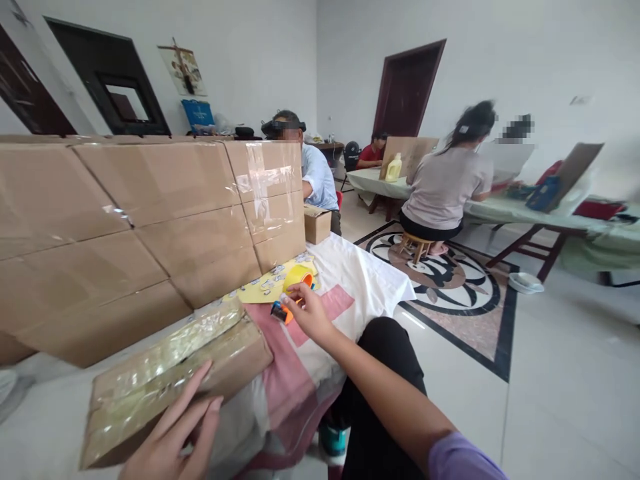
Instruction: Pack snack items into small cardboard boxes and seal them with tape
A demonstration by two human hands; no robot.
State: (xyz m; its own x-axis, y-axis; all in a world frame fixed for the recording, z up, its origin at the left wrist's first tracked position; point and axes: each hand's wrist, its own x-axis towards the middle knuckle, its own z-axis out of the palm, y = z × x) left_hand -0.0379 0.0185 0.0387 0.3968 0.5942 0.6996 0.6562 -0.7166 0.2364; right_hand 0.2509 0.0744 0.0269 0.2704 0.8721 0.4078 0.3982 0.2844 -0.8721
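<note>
A long cardboard box point(185, 380) lies on the table in front of me, its top covered with shiny clear tape. My left hand point(175, 433) rests against its near side, fingers stretched out over the cardboard. To the right of the box, my right hand point(307, 313) has its thumb and fingers closed around an orange tape dispenser point(287, 312). A roll of yellowish tape point(299, 277) sits in the dispenser, and a dark end sticks out to the left. My fingers cover part of the dispenser's handle.
Stacked cardboard boxes point(190, 207) form a wall along the table's far side. A smaller box point(317, 225) stands at its right end. A white and pink cloth point(373, 267) covers the table. Other people sit beyond, some at another table point(367, 181); a basin point(526, 283) is on the floor.
</note>
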